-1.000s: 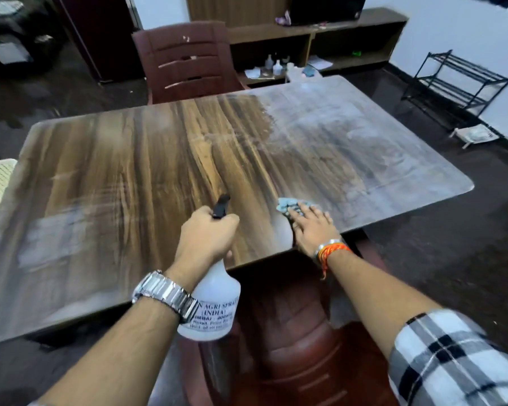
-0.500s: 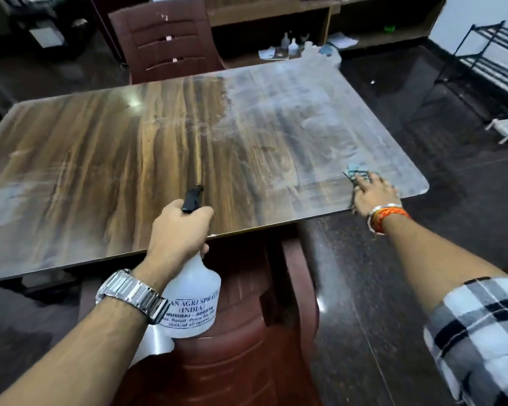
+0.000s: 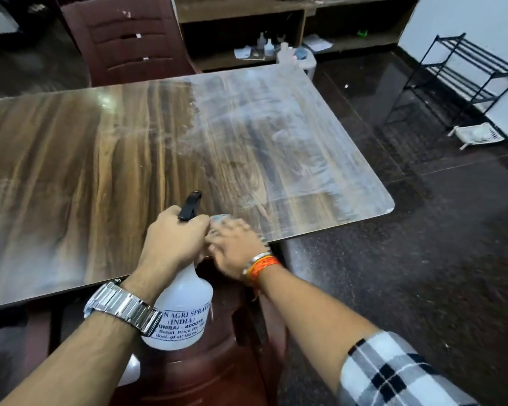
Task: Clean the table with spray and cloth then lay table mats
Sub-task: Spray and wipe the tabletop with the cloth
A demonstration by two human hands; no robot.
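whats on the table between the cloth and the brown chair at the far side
Nothing: in the head view only bare tabletop, partly streaked with whitish film, lies between the cloth and the chair.

spray bottle (image 3: 182, 312) hanging before the near edge of the table (image 3: 71, 171), cloth (image 3: 219, 219) lying on it just rightward, chair (image 3: 123, 39) standing behind the table, rack (image 3: 467, 77) standing far right

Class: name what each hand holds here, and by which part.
The left hand grips the spray bottle at its neck, under the black nozzle. The right hand, blurred, presses a blue cloth onto the table with spread fingers.
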